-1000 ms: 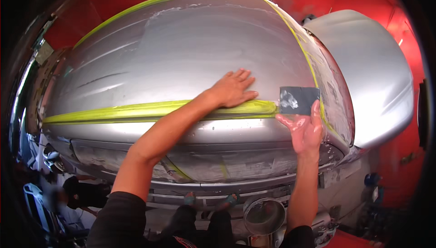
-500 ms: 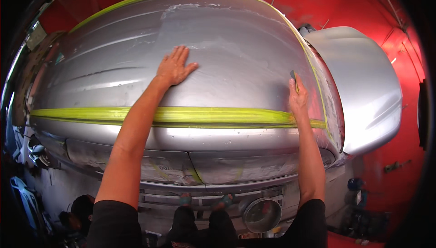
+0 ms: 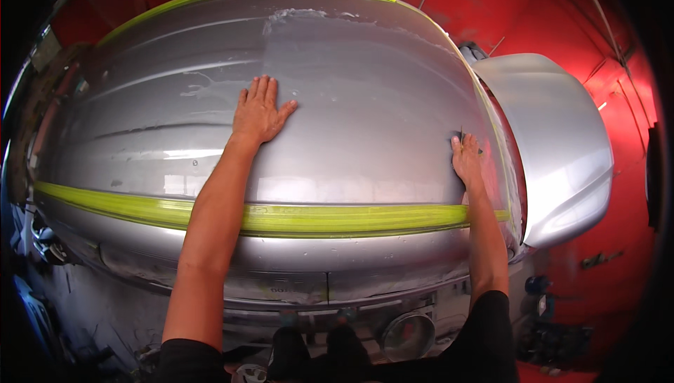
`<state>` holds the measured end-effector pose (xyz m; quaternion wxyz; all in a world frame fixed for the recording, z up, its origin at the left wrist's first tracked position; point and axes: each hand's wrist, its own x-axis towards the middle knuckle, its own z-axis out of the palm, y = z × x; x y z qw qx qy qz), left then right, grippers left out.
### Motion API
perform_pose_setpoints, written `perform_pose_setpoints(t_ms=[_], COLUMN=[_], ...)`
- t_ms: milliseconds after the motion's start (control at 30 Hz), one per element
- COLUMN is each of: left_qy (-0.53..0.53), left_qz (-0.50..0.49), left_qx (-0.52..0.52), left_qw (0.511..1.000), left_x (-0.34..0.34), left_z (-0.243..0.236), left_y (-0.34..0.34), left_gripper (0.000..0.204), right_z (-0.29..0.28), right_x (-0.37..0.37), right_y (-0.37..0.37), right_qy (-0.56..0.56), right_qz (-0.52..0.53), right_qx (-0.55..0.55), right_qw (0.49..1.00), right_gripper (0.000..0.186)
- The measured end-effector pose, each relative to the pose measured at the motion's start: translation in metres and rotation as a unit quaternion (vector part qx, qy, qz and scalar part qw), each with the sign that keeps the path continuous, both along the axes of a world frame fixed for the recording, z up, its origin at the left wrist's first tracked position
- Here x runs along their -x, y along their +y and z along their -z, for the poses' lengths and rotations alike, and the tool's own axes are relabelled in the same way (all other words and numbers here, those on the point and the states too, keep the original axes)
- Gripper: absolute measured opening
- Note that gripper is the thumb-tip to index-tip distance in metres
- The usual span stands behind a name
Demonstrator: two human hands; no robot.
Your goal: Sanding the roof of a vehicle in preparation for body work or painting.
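Observation:
A silver car roof (image 3: 365, 137) spreads before me, wet-looking, with a duller grey patch across its right part. Yellow-green masking tape (image 3: 351, 220) runs along its near edge and also along the far edge. My left hand (image 3: 258, 110) lies flat on the roof near the left border of the dull patch, fingers spread, holding nothing. Toward the roof's right end, my right hand (image 3: 468, 160) presses a thin dark sanding pad (image 3: 456, 135) to the surface. The hand covers most of that pad.
At the right, a raised silver panel (image 3: 562, 144) juts from the car's end. Below me stands a round metal bucket (image 3: 408, 335) beside the platform under my feet. Red surfaces (image 3: 576, 256) surround the car's right end. Dark containers (image 3: 554, 341) sit at the lower right.
My view has shifted a little. Both hands are farther from the near tape across the roof. The right hand has turned from edge-on to flatter, hiding more of the sanding pad.

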<state>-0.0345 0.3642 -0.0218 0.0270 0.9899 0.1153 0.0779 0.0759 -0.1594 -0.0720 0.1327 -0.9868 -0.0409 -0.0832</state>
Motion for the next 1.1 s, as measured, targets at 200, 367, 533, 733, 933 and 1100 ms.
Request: perform_pose_setpoints(t_ms=[200, 367, 533, 733, 933, 1100], left_qy=[-0.008, 0.001, -0.007, 0.008, 0.013, 0.021], left_qz=[-0.025, -0.023, -0.014, -0.016, -0.017, -0.014], left_qx=[0.000, -0.024, 0.001, -0.013, -0.024, -0.015], left_qw=[1.000, 0.999, 1.000, 1.000, 0.999, 1.000], left_x=[-0.027, -0.032, -0.031, -0.031, -0.030, -0.031], left_z=[-0.001, -0.003, -0.002, -0.007, -0.008, -0.008], left_y=[-0.006, -0.002, -0.001, -0.004, -0.006, -0.005], left_gripper=[0.086, 0.083, 0.079, 0.081, 0.084, 0.084], right_z=[-0.038, -0.056, -0.049, -0.037, -0.036, -0.043], right_x=[-0.032, -0.042, -0.075, -0.165, -0.239, -0.228], right_y=[0.162, 0.336, 0.330, 0.165, 0.123, 0.281], right_qy=[0.041, 0.043, 0.024, -0.022, -0.005, -0.003], right_qz=[-0.148, -0.333, -0.344, -0.185, 0.022, -0.117], right_qx=[0.010, -0.029, -0.044, -0.063, 0.000, 0.001], right_qw=[0.988, 0.941, 0.938, 0.981, 1.000, 0.993], right_gripper=[0.078, 0.074, 0.066, 0.057, 0.058, 0.062])
